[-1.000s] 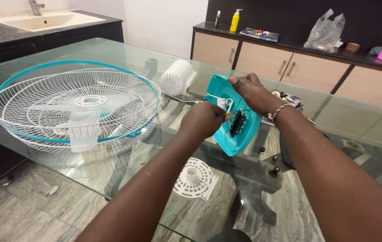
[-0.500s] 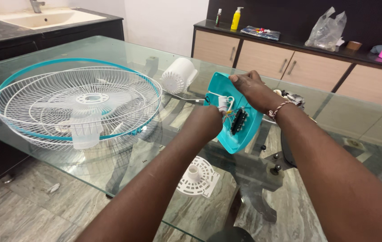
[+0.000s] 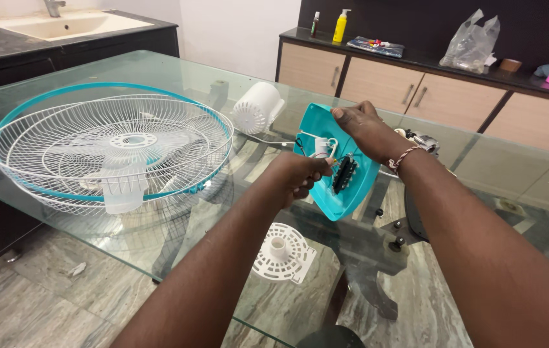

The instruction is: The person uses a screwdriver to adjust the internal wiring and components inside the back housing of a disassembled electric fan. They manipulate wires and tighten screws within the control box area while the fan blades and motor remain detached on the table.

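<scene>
My right hand (image 3: 366, 131) grips the top edge of a teal plastic fan housing (image 3: 352, 193), tilted up over the glass table (image 3: 177, 258). Inside the housing sit a black switch block (image 3: 344, 173) and white wires with a small white part (image 3: 321, 147). My left hand (image 3: 300, 175) is closed, its fingertips pinched at the white wires next to the switch block. A white fan guard with a teal rim (image 3: 110, 149) lies flat on the table to the left. A white cylindrical motor cover (image 3: 258, 107) lies beyond the guard, its cord running toward the housing.
A round white vented plate (image 3: 283, 252) lies on the glass near me. Small black screws (image 3: 395, 243) and a metal motor part (image 3: 421, 142) rest right of the housing. A dark counter with a sink (image 3: 61, 26) is at left; cabinets with bottles (image 3: 340, 26) and a bag stand behind.
My left hand has shifted slightly at the wires inside the housing. The housing and my right hand have stayed almost where they were.
</scene>
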